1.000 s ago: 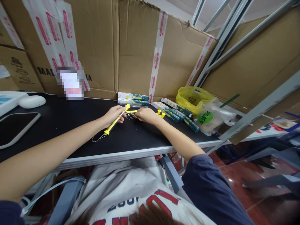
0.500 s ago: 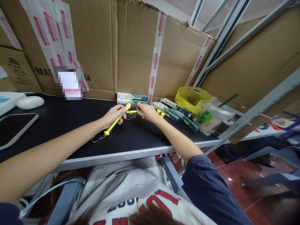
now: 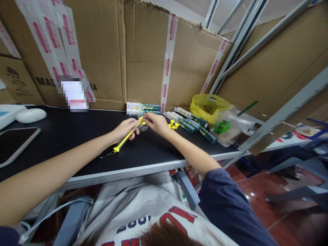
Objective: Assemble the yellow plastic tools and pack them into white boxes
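Note:
My left hand [image 3: 127, 129] is wrapped round a slim yellow and clear tube [image 3: 124, 139], which slants up to the right. A thin wire loop [image 3: 106, 155] sticks out of its lower end. At the tube's upper yellow end, the fingers of my right hand [image 3: 154, 122] are pinched together and touch or grip that end. Bent metal wire pieces [image 3: 143, 127] lie on the black table just below my right fingertips. Several small yellow plastic parts [image 3: 173, 125] sit to the right of my right hand.
Printed slim boxes [image 3: 143, 111] stand in a stack at the back, with more boxes [image 3: 181, 122] to the right. Beyond them are a yellow plastic bag [image 3: 208, 109] and a clear bag [image 3: 230, 131]. A phone [image 3: 17, 143] and a white mouse [image 3: 31, 115] lie left.
My right hand has moved left to the tube's upper end, and its fingers now meet it. The small yellow parts are more exposed. My left hand still holds the tube.

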### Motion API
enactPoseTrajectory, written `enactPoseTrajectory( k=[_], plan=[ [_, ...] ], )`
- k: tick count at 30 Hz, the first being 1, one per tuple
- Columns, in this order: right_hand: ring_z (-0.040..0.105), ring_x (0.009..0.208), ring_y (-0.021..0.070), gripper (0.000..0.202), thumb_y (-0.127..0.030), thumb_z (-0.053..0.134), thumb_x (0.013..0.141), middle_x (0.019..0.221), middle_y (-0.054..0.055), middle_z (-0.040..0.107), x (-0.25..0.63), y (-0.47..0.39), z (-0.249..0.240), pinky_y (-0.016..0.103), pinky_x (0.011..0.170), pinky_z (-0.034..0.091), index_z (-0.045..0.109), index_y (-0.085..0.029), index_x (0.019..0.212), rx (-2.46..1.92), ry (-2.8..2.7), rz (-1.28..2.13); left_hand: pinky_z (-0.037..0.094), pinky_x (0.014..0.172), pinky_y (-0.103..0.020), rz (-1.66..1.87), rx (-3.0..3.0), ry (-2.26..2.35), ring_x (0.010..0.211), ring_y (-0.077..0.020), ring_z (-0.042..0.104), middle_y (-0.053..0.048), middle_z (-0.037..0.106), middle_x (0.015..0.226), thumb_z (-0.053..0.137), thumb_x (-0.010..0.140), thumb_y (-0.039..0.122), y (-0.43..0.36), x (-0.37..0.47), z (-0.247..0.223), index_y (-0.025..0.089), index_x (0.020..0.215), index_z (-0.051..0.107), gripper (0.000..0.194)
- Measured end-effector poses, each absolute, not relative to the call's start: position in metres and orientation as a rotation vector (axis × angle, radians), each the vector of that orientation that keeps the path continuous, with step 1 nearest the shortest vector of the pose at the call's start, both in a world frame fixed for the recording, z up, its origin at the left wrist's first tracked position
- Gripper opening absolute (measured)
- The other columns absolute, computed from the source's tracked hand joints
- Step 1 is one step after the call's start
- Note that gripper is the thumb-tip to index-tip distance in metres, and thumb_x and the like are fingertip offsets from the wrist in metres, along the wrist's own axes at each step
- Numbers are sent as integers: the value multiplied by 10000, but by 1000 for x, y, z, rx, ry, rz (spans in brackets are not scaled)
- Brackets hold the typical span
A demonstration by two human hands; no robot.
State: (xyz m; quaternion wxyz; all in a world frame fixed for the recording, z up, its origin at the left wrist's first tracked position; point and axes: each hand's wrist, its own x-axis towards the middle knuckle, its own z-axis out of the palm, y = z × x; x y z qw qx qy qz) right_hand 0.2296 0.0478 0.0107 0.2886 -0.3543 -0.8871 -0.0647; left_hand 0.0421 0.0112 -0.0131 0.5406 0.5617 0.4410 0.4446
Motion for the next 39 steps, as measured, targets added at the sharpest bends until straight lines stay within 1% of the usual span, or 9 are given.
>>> enactPoseTrajectory(
  k=[4, 8, 15, 19, 23, 26, 29, 34, 39],
  plan=[
    [600, 790, 125, 175, -296, 540, 994, 957, 47, 706, 227, 46, 10, 206, 688, 359, 665, -173, 991, -895, -2391, -180, 386, 318, -171, 1026, 1337, 1055, 316, -87, 493, 18, 630, 560, 521, 960, 343, 10, 43, -13, 195, 877, 478, 175],
    [591, 781, 119, 177, -300, 552, 990, 958, 43, 703, 226, 44, 9, 205, 692, 360, 674, -172, 992, -880, -2383, -187, 378, 314, -166, 1005, 1342, 1054, 317, -88, 497, 28, 620, 557, 505, 968, 327, 9, 43, -14, 202, 877, 466, 159],
    [576, 736, 114, 145, -297, 589, 969, 888, 22, 687, 225, 42, 11, 204, 659, 339, 663, -173, 953, -933, -2371, -176, 376, 311, -164, 987, 1375, 1015, 324, -88, 506, 30, 627, 575, 578, 929, 402, 13, 42, -20, 211, 877, 454, 234],
    [577, 696, 114, 172, -345, 586, 967, 817, 2, 668, 224, 40, 13, 204, 630, 317, 645, -183, 971, -1026, -2365, -167, 375, 313, -165, 994, 1358, 1008, 318, -88, 506, 30, 627, 571, 606, 906, 429, 13, 42, -21, 214, 869, 451, 268],
    [597, 683, 125, 201, -382, 554, 982, 772, -7, 666, 222, 39, 13, 210, 607, 296, 630, -203, 1030, -1123, -2378, -172, 366, 304, -169, 1000, 1335, 1031, 306, -90, 493, 40, 607, 550, 539, 943, 359, 11, 44, -18, 212, 863, 447, 191],
    [619, 701, 140, 212, -385, 522, 999, 783, -1, 679, 222, 39, 12, 219, 604, 293, 615, -205, 1059, -1116, -2407, -180, 341, 290, -168, 1006, 1333, 1043, 297, -89, 474, 46, 589, 537, 500, 955, 311, 12, 45, -18, 210, 858, 444, 151],
    [632, 722, 155, 211, -377, 509, 1004, 802, 12, 689, 222, 38, 12, 225, 610, 299, 602, -199, 1068, -1103, -2431, -172, 328, 286, -165, 1010, 1337, 1039, 296, -86, 461, 51, 576, 530, 490, 956, 300, 13, 44, -20, 213, 855, 440, 143],
    [613, 709, 145, 174, -347, 514, 991, 804, 6, 673, 223, 40, 11, 225, 630, 329, 583, -191, 1025, -1060, -2381, -21, 313, 293, -156, 1030, 1331, 1040, 287, -71, 427, 65, 552, 515, 553, 926, 357, 12, 44, -17, 219, 835, 434, 204],
    [545, 702, 123, 154, -314, 492, 973, 806, 9, 604, 227, 53, 10, 237, 666, 407, 512, -176, 909, -825, -2225, 223, 302, 296, -149, 1092, 1354, 999, 291, -65, 419, 70, 547, 522, 553, 917, 374, 9, 44, -10, 221, 851, 445, 199]
  ],
)
